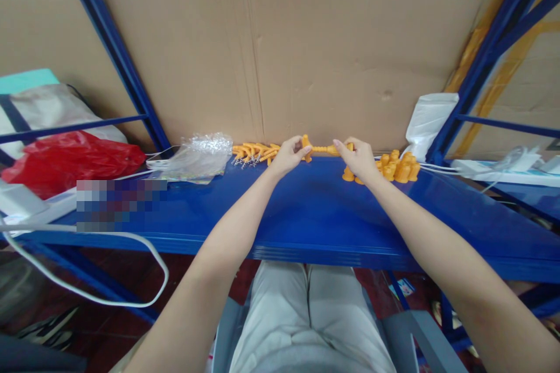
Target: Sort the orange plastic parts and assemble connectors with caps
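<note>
An orange plastic piece (321,150), with a thin ribbed middle and a flared end, lies level between my two hands just above the blue shelf (306,204). My left hand (289,155) pinches its flared end. Around the opposite end, the fingers of my right hand (356,156) are closed. Left of my left hand is a heap of slender orange pieces (254,151) with small metal clasps. Several orange cup-shaped pieces (399,168) stand grouped beside and partly behind my right hand. Exact joints of the held piece are too small to make out.
Cardboard (341,52) walls off the back. Clear plastic bags (196,157) and a red bag (74,160) lie left. A white pouch (431,119) leans at the right post. A white cable (161,274) loops past the front edge; power strips sit at both sides.
</note>
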`<action>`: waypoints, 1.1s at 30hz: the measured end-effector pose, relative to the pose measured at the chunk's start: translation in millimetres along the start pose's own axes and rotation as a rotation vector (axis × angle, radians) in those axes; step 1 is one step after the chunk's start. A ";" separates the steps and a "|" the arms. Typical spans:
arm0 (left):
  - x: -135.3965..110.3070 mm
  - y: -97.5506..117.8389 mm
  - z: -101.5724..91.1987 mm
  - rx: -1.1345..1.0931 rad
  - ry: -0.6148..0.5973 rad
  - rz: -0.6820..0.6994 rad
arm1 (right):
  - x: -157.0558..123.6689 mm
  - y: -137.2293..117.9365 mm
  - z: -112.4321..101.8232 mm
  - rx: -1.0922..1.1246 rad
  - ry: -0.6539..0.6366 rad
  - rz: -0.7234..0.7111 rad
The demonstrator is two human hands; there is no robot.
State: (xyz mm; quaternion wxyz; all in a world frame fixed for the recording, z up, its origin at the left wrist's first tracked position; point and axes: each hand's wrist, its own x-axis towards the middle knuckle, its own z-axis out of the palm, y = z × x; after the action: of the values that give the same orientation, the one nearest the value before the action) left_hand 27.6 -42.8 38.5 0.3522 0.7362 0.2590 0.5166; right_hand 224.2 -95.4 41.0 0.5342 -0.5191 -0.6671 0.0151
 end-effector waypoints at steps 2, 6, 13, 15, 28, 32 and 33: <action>-1.5 5.5 1.0 -0.037 0.006 -0.063 | -1.5 -3.8 -1.2 -0.048 0.016 -0.019; -3.9 13.6 4.0 -0.112 0.046 -0.203 | -4.5 -9.4 -1.9 -0.154 0.041 -0.079; -4.2 17.7 5.9 -0.219 0.122 -0.342 | -7.4 -10.1 0.0 -0.258 0.034 -0.155; -3.9 18.6 5.2 -0.242 0.124 -0.362 | -8.3 -10.5 1.0 -0.290 0.030 -0.176; -4.5 11.0 6.6 -0.113 0.207 -0.381 | -1.6 10.2 2.2 -0.286 -0.266 -0.276; -6.1 9.2 7.9 -0.065 0.223 -0.368 | 0.8 24.2 9.3 -0.224 -0.402 -0.278; -6.7 7.8 8.6 -0.051 0.208 -0.361 | 1.0 27.0 10.7 -0.244 -0.428 -0.263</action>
State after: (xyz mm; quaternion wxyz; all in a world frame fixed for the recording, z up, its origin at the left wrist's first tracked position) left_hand 33.7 -54.7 38.9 0.4290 0.6113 0.4083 0.5249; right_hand 234.8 -76.5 21.7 0.3122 -0.4735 -0.8232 -0.0253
